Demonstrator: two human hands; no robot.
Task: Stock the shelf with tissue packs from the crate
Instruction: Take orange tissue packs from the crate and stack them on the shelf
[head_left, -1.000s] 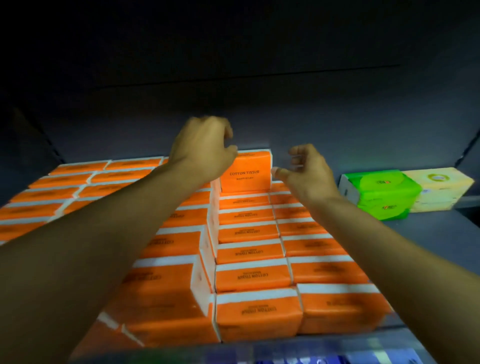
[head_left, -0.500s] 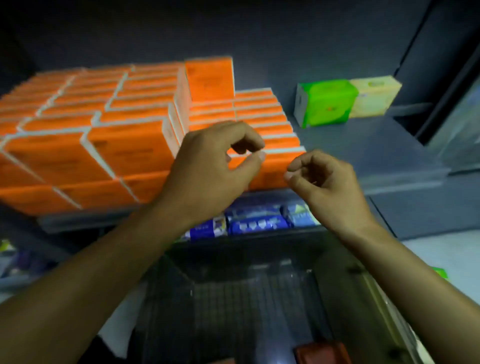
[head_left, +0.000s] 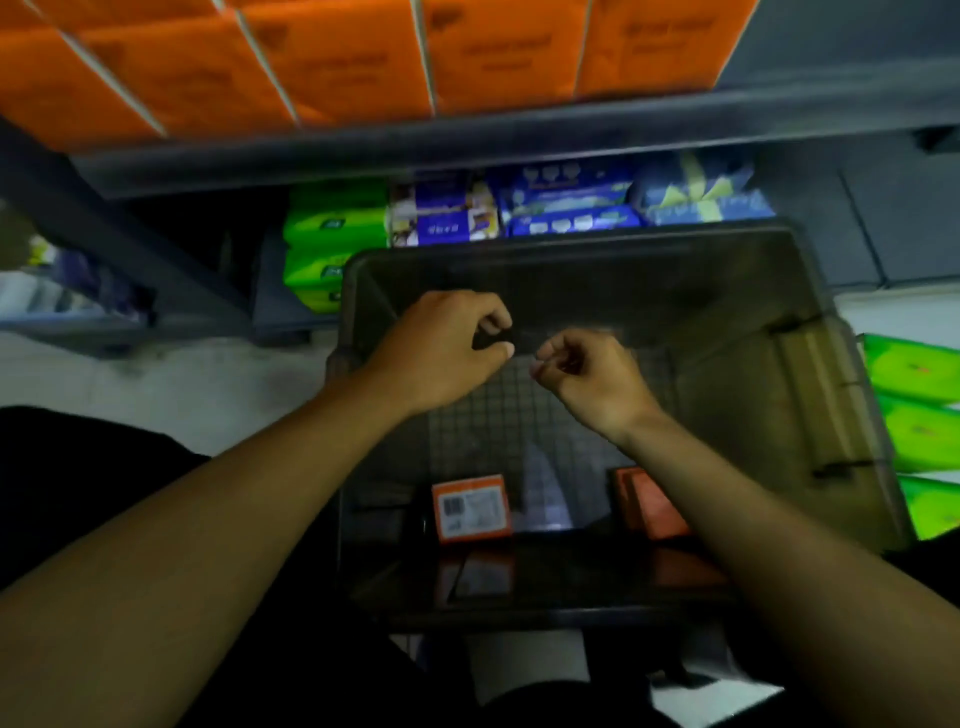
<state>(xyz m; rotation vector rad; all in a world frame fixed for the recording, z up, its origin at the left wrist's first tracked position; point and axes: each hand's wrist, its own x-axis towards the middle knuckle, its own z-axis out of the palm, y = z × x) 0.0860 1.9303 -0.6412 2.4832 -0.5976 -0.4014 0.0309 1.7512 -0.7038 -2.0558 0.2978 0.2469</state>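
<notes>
The fingers (head_left: 493, 318) of the left hand (head_left: 441, 353) are loosely curled, thumb near forefinger, with nothing between them. Those of the right hand (head_left: 592, 382) are curled the same way and equally empty. The two hands hang close together, knuckles almost meeting, above the middle of the dark translucent plastic crate (head_left: 571, 244). That looks like a reach downward for the next load rather than a grip on anything.

Below them, near the crate's near wall, an orange tissue pack with a white barcode label (head_left: 470, 506) stands on the mesh bottom. A second orange pack (head_left: 649, 501) sits to its right, partly hidden under the right forearm. These seem to be the last ones, well apart from each other, so one hand for each would serve.

The crate stands on the floor right against the racking, which keeps the lift short. Above, rows of orange tissue packs (head_left: 337, 67) fill the grey metal shelf (head_left: 467, 137) to its front edge. Green and blue packs (head_left: 571, 208) occupy the lower shelf, and more bright green packs (head_left: 914, 374) lie just right of the crate.
</notes>
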